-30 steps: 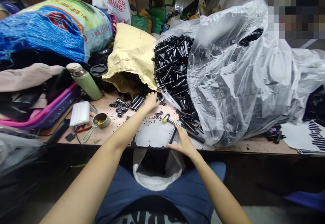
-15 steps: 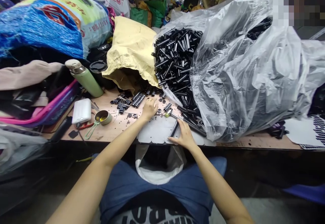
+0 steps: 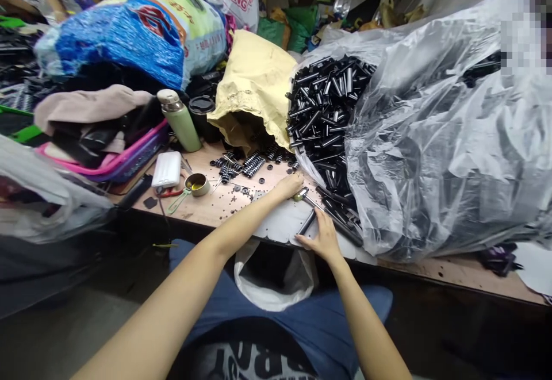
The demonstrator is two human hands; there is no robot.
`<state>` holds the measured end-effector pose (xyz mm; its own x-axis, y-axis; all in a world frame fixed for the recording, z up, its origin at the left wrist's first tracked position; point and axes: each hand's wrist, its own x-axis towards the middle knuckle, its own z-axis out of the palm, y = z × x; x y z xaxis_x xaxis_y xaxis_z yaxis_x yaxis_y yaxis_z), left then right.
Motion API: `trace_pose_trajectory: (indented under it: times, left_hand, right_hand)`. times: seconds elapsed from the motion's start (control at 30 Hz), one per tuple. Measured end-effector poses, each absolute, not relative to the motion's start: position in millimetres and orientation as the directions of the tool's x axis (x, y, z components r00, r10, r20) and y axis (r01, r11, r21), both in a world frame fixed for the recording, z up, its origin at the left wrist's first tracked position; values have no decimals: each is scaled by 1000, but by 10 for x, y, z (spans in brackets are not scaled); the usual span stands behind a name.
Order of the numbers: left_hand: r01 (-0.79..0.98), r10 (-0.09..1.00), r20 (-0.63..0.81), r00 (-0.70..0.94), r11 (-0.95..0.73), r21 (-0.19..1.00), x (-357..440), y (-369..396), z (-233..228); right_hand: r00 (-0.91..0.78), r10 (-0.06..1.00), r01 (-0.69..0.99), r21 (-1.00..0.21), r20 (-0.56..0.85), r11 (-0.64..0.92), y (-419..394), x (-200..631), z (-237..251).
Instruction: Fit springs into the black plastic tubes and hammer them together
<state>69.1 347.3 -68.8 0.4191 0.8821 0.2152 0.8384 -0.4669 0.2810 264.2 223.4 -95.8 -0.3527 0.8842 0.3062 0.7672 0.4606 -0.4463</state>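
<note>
My right hand (image 3: 325, 236) grips a short black tube (image 3: 307, 223) between thumb and fingers, low over a white sheet (image 3: 276, 227) at the table's front edge. My left hand (image 3: 293, 184) is at the sheet's far side, its fingers curled down; what they hold, if anything, is hidden. Close to it lies a metal-shafted tool with a yellowish end (image 3: 301, 194). Farther left, several black ridged pieces (image 3: 253, 164) lie in a group. Behind my hands, many black tubes (image 3: 321, 110) spill from a clear plastic bag (image 3: 431, 156).
A yellow sack (image 3: 254, 75) gapes toward the table. At left are a small metal cup (image 3: 197, 184), a white power-bank-like box (image 3: 167, 169), a green flask (image 3: 181, 121) and a pink basket (image 3: 107, 164). An open white bag (image 3: 276, 299) hangs at my lap.
My left hand has moved right, from beside the ridged pieces to near the tool, covering a ridged piece seen there before. My right hand keeps the tube. The view has turned left.
</note>
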Motion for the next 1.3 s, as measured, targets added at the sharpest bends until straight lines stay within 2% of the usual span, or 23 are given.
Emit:
trace_pose_trajectory:
  times: [0.23, 0.33, 0.4, 0.47, 0.53, 0.6, 0.83, 0.97, 1.1, 1.2, 1.3]
  left_hand:
    - [840, 833, 471, 292, -459, 291, 335, 2851, -811]
    - [781, 861, 467, 202, -429, 454, 264, 2645, -870]
    - [717, 881, 471, 39, -353, 601, 229, 2569, -859]
    - [647, 882, 443, -160, -245, 722, 194, 2515, -801]
    - [567, 885, 370, -284, -156, 809, 157, 2460, -711]
    - [482, 906, 296, -303, -122, 868, 119, 2405, -628]
    - [280, 921, 202, -332, -108, 954, -18, 2326, -584]
    - [227, 925, 179, -335, -105, 968, -33, 2287, -574]
    - [261, 926, 222, -306, -143, 955, -22, 2251, -490]
    - [315, 932, 265, -247, -182, 932, -21, 2218, -419]
    - [389, 945, 270, -186, -181, 903, -12, 2175, -374]
  right_hand:
    - [-358, 887, 804, -388, 290, 451, 2160, 2609, -910]
    - [-350, 867, 817, -337, 355, 468, 2292, 2441, -720]
    - [-337, 837, 805, -330, 431, 493, 2572, 2247, -585]
    - [-346, 852, 827, -302, 393, 475, 2962, 2029, -489]
    - [-357, 898, 878, -235, 257, 416, 3351, 1827, -438]
    - [-356, 915, 901, -191, 188, 390, 3645, 1669, -429]
    - [-399, 894, 881, -186, 204, 436, 3868, 1607, -565]
    - [-388, 900, 872, -238, 199, 428, 3811, 1654, -560]
    - [-371, 908, 839, -347, 196, 418, 3777, 1644, -456]
    - [-375, 912, 777, -481, 166, 407, 3616, 1606, -351]
    - [-407, 903, 606, -700, 133, 377, 3331, 1539, -261]
